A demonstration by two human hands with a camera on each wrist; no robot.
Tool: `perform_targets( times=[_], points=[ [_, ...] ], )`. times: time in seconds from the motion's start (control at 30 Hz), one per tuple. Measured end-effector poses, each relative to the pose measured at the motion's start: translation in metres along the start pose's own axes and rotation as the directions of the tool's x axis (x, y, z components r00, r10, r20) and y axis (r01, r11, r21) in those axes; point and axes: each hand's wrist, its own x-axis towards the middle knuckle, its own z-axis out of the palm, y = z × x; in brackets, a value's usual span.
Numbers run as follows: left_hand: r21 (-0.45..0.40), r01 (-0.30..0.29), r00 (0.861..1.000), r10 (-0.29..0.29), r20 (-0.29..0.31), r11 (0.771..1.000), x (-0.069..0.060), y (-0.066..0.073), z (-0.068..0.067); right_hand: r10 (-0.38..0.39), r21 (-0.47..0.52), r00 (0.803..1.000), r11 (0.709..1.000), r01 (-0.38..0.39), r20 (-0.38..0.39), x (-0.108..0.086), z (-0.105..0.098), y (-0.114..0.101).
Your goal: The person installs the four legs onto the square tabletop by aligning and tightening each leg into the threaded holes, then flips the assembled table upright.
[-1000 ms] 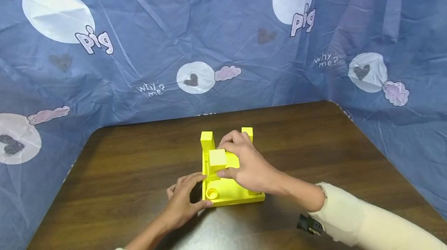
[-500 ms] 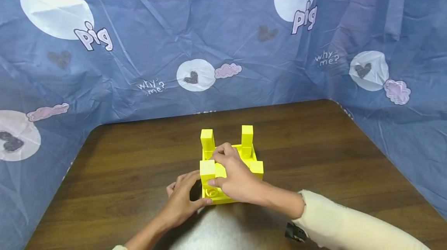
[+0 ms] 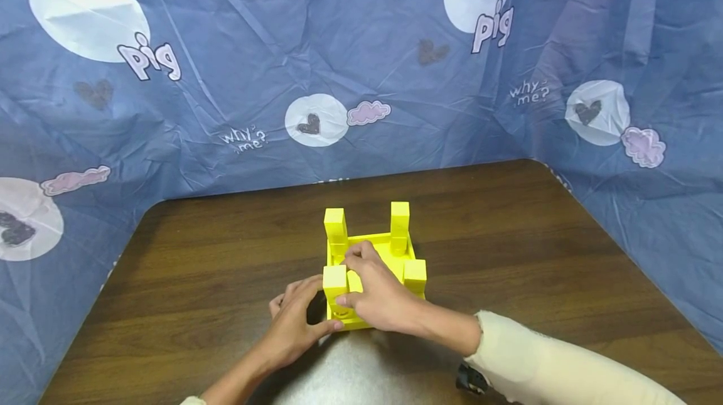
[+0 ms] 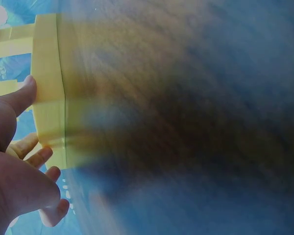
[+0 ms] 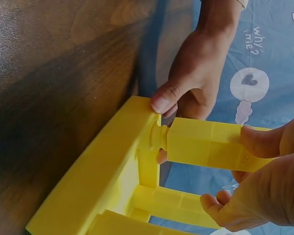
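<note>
A yellow square base (image 3: 357, 324) with a raised rim lies on the table, with square yellow legs standing up at its corners. My right hand (image 3: 381, 295) pinches the leg (image 5: 201, 142) at the near left corner between thumb and fingers. In the right wrist view the narrow, ridged end of that leg meets the round socket, and a short part of it still shows. My left hand (image 3: 296, 320) grips the base at the same corner, thumb on the front edge and fingers along the left side. The left wrist view is largely blurred.
Two legs, the far left leg (image 3: 335, 226) and the far right leg (image 3: 399, 226), stand upright, as does the near right leg (image 3: 415, 274). The brown wooden table (image 3: 508, 235) ends at a blue printed cloth (image 3: 254, 47) behind it.
My right hand has carried the leg left and toward me, then down onto the near left socket. My left hand has stayed at the base's corner.
</note>
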Motion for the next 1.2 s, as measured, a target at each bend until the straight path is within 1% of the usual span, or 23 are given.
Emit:
perform_targets(
  times=[0.17,0.33,0.4,0.5,0.6,0.67,0.8,0.9,1.0,1.1,1.2],
  points=[
    [-0.001,0.001,1.000,-0.001,0.001,1.000,0.001,0.000,0.000,0.013,0.007,1.000,1.000,-0.013,-0.008,0.001,0.004,0.005],
    [-0.001,0.003,1.000,-0.003,-0.003,1.000,0.000,-0.001,0.001,0.006,0.016,0.999,1.000,-0.005,-0.047,0.001,0.008,0.010],
    [-0.002,0.007,1.000,-0.007,-0.002,1.000,0.000,-0.001,0.001,-0.005,0.033,0.997,0.999,0.007,-0.073,0.000,0.012,0.012],
    [-0.004,0.016,1.000,-0.016,0.004,1.000,-0.001,-0.001,0.000,-0.042,0.059,0.993,0.997,0.048,-0.108,-0.001,0.017,0.016],
    [-0.005,0.018,1.000,-0.018,0.009,1.000,-0.001,0.000,0.000,-0.083,0.058,0.988,0.994,0.091,-0.130,-0.001,0.022,0.019],
    [-0.008,0.017,1.000,-0.017,0.010,1.000,-0.001,0.000,-0.001,-0.093,0.046,0.987,0.994,0.100,-0.130,-0.001,0.023,0.020],
    [-0.008,0.007,1.000,-0.007,0.007,1.000,0.000,0.000,-0.001,-0.077,0.017,0.990,0.997,0.079,-0.115,0.001,0.021,0.021],
    [-0.003,-0.002,1.000,0.002,0.004,1.000,0.000,0.000,-0.001,-0.084,-0.007,0.991,0.996,0.084,-0.100,0.003,0.020,0.021],
    [-0.003,-0.003,1.000,0.003,0.014,1.000,0.000,-0.001,-0.002,-0.116,0.007,0.990,0.993,0.117,-0.084,0.006,0.018,0.020],
    [-0.002,0.008,0.999,-0.008,0.034,1.000,0.000,0.000,-0.002,-0.143,0.046,0.987,0.988,0.147,-0.071,0.009,0.017,0.020],
    [-0.002,0.015,0.999,-0.015,0.043,1.000,0.000,0.000,-0.002,-0.149,0.079,0.985,0.985,0.156,-0.080,0.012,0.017,0.021]
  ],
)
